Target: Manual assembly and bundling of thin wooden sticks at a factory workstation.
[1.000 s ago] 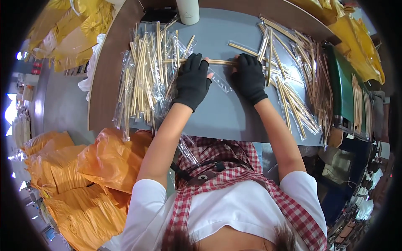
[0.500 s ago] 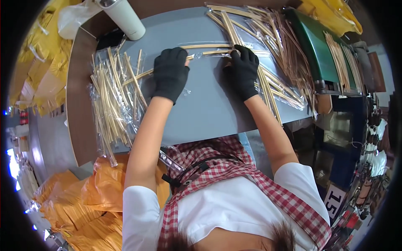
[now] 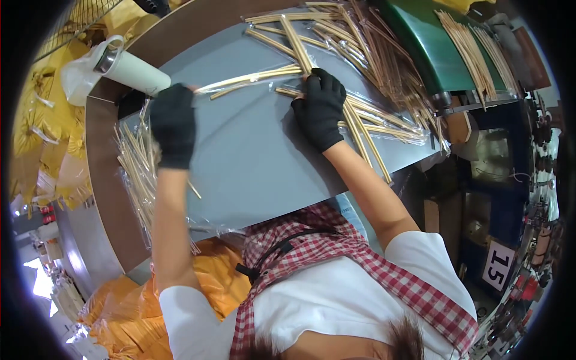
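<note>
My left hand [image 3: 174, 126], in a black glove with bare fingertips, is curled and smeared by motion. It is at the left end of a clear-wrapped bundle of pale wooden sticks [image 3: 252, 78]; what lies inside its fingers is hidden. My right hand [image 3: 321, 109], gloved alike, is closed over a short stick bundle [image 3: 289, 92] whose end pokes out on its left. Another wrapped bundle [image 3: 294, 42] slants down from the far side to its fingertips. More sticks [image 3: 363, 141] fan out under and beyond its wrist. A pile of wrapped sticks [image 3: 135, 174] lies left of my left forearm.
A white bottle [image 3: 138, 72] stands at the far left, by the brown table wall [image 3: 105, 192]. Stacked wrapped sticks [image 3: 384, 54] lie at the far right, beside a green surface [image 3: 414, 42] carrying loose sticks [image 3: 468, 57]. Orange bags [image 3: 210, 276] sit below on the left.
My left hand has slid left, away from my right hand, which stays by the crossing sticks. The whole view has turned, so the table appears shifted left and down.
</note>
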Demonstrator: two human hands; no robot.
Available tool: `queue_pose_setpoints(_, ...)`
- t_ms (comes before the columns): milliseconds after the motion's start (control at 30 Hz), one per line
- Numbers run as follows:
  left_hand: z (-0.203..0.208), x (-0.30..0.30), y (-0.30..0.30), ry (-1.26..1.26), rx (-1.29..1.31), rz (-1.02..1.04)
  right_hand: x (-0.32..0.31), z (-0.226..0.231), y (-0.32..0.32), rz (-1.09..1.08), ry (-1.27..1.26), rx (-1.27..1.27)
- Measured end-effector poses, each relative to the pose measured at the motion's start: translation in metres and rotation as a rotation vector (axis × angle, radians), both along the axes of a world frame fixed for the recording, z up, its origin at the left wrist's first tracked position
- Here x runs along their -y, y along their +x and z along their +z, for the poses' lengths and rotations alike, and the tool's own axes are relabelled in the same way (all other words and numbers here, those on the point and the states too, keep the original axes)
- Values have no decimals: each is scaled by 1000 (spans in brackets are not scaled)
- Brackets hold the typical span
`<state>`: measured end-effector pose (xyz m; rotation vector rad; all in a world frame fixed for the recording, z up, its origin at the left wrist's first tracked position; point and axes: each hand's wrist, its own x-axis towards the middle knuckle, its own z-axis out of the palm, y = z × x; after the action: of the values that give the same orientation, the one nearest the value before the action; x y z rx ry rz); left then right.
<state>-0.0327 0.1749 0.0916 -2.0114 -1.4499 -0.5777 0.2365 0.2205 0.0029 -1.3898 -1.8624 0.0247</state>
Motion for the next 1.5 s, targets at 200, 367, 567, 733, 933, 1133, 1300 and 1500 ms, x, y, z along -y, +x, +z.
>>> queue_pose_setpoints(200, 69, 103, -88, 351, -6, 333, 3, 1, 3, -5, -37, 23)
queue_pose_setpoints(367, 23, 229, -208, 476, -40, 586, 4, 8, -7, 44, -37, 16)
queue_pose_setpoints(567, 15, 223, -101, -122, -303, 1037, 7, 9, -14, 88, 104, 142)
queue_pose_setpoints(733, -5, 208, -32, -97, 45, 634, 8, 13, -52, 403, 40, 395)
queue_pose_setpoints(933, -11, 202, 26, -238, 358, 328, -39, -5, -131, 662, -61, 377)
queue_pose_setpoints(1133, -35, 217, 71, -314, 472, 81, 54, -8, -172, 1046, 269, 384)
queue_pose_setpoints(1300, -68, 211, 45, -431, 188, 306, 81, 10, -128, 960, 179, 118)
queue_pose_setpoints(1500, -74, 153, -34, -350, 121, 444, 74, 43, 1, 457, -57, -26)
